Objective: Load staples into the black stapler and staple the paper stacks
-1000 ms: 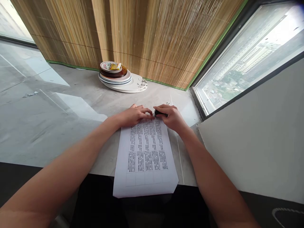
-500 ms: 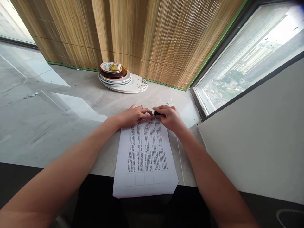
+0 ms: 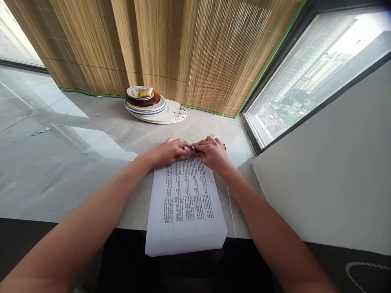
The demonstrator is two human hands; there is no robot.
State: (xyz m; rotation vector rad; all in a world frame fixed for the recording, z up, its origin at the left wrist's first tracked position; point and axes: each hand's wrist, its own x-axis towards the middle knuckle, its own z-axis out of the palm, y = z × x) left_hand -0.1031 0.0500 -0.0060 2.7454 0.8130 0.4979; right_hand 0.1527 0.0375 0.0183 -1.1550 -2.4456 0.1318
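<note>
Printed sheets of paper (image 3: 186, 203) lie lengthwise on the grey marble-like ledge, their near end reaching past its edge. My left hand (image 3: 173, 151) rests at the far left end of the sheets. Its thumb and index finger close together on the paper's far edge. My right hand (image 3: 210, 151) is wrapped round a small black object (image 3: 198, 150) with an orange end, at the far right corner of the sheets. Most of this object is covered by the fingers, so its kind is unclear. The fingertips of both hands are almost touching.
Beyond the hands stands a stack of plates (image 3: 146, 109) with a small yellow packet (image 3: 146, 92) on top. A bamboo blind (image 3: 159, 44) hangs behind it. At right are a window (image 3: 305, 89) and a white wall (image 3: 330, 171). Small scraps (image 3: 41, 131) lie at left.
My right hand has shifted slightly left, closer to my left fingertips, and covers more of the black object. Its orange end now shows. The view has shifted slightly.
</note>
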